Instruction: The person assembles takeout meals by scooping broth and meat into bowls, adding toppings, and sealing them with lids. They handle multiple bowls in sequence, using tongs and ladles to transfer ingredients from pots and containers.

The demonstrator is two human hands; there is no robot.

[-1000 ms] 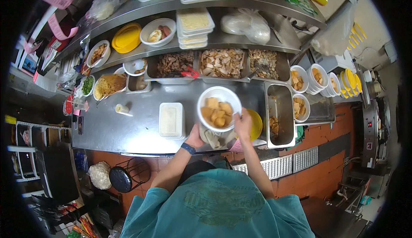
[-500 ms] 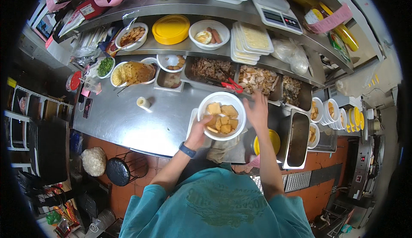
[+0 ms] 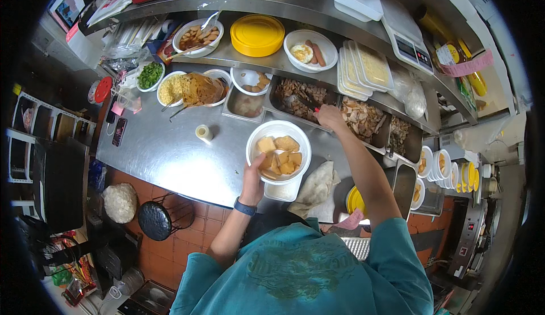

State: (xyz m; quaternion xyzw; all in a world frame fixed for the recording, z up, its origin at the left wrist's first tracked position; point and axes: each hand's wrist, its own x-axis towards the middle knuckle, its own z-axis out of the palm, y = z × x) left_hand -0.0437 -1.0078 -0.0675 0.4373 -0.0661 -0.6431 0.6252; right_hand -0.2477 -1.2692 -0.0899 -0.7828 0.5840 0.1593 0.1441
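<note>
Toward the left end of the steel surface [image 3: 164, 159] lies a phone [image 3: 120, 132], with a small pale cylinder [image 3: 204, 134] standing farther along. Next comes the left hand [image 3: 254, 178], holding a white bowl [image 3: 277, 128] by its side, thumb over the rim; the bowl, with tan chunks [image 3: 287, 143] inside, is near the front edge, above a white container [image 3: 282, 191], and whether it rests there cannot be told. That grip is best firm and level, thumb clear of the food. Just beyond, red-handled tongs [image 3: 306, 100] reach into dark chopped meat [image 3: 290, 88] in a metal tray [image 3: 284, 112]. A crumpled cloth [image 3: 315, 187] lies right of the bowl. The right hand [image 3: 329, 117] is closed around the handle; how far the tips spread is unclear. A light, steady squeeze should give most control, with the forearm lifted clear of the pale chopped meat [image 3: 362, 119] farther right.
</note>
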